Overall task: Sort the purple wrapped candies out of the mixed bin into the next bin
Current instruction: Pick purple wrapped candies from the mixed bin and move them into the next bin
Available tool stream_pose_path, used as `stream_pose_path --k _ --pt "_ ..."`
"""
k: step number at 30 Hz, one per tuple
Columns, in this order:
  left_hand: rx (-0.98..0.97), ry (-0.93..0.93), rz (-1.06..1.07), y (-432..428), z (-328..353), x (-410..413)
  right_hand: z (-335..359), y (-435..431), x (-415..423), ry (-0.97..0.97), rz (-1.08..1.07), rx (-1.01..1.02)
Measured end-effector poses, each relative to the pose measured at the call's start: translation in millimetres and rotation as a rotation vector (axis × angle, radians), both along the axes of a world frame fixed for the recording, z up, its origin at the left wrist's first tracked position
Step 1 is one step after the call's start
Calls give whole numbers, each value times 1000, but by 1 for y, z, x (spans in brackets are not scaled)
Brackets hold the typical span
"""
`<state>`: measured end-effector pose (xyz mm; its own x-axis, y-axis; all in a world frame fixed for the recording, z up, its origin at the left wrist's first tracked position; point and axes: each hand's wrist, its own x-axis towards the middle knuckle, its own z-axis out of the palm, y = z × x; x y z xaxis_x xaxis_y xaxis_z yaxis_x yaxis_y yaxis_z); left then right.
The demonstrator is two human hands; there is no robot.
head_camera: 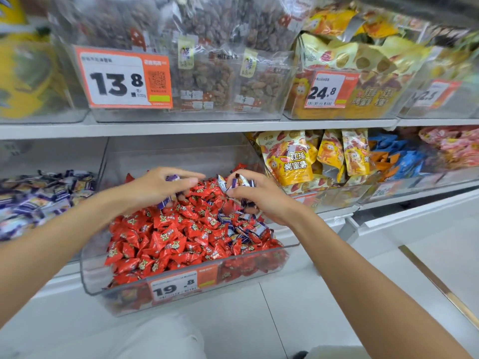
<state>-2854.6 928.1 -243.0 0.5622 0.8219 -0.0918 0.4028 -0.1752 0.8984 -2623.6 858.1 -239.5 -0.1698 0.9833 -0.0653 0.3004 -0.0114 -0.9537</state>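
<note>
Shop shelf (pixel 181 128), clear bins. Mixed bin (pixel 116 291) at 6 o'clock: red candies (pixel 166 239), purple candies (pixel 248 229) toward 3 o'clock. Left hand (pixel 160 186) fingers curl round purple candies; right hand (pixel 259 198) fingers clutch several more. Next bin (pixel 51 154) at 9 o'clock, purple-filled.

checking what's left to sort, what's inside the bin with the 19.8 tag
Mostly red candies, with purple candies clustered at the right; deeper layers are hidden.
</note>
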Motion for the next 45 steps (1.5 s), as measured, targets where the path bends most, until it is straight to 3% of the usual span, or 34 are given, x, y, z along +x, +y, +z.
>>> stream_pose_path --k 3,7,12,18,21,25,29,31,36,42,45 --pt "139 107 -42 -14 5 15 17 -10 -5 32 53 27" --pt "136 51 29 -21 13 13 28 -21 -5 -125 11 115" --pt "277 310 -24 -12 17 -14 30 -36 9 -129 -58 125" --pt "238 218 -91 -23 10 34 34 -42 34 -342 -99 247" --pt "272 350 -214 -17 -11 73 29 -51 56 -353 -147 247" --pt "358 704 -349 4 -36 100 15 -62 76 -336 -178 265" --pt "361 853 -451 13 -43 115 3 -55 84 -246 -192 275" --pt "322 790 -435 18 -49 115 0 -52 85 -226 -178 277" --pt "161 346 -228 23 -47 97 -3 -53 90 -251 -140 304" --pt "-63 249 -278 9 -38 104 -6 -50 91 -204 -132 305" --pt "-8 356 -436 7 -41 110 -6 -50 90 -179 -135 292"
